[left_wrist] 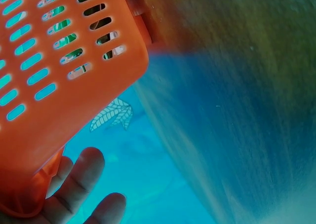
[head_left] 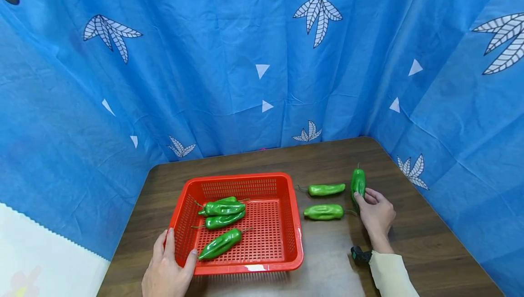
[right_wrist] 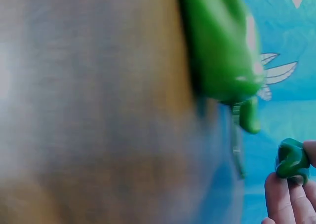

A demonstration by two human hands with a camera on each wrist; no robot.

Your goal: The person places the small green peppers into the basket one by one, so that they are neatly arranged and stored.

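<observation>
Left hand (head_left: 165, 265) at lower left of frame, fingers spread wide, touching near corner of red basket (head_left: 245, 269). Four green peppers (head_left: 225, 208) lie in basket's left part. Right hand (head_left: 377, 215), right of frame, pinches dark green pepper (head_left: 358, 181) by lower end, stem toward top of frame. Two lighter peppers (head_left: 326, 190) on bench (head_left: 327, 256), between basket and dark pepper.
</observation>
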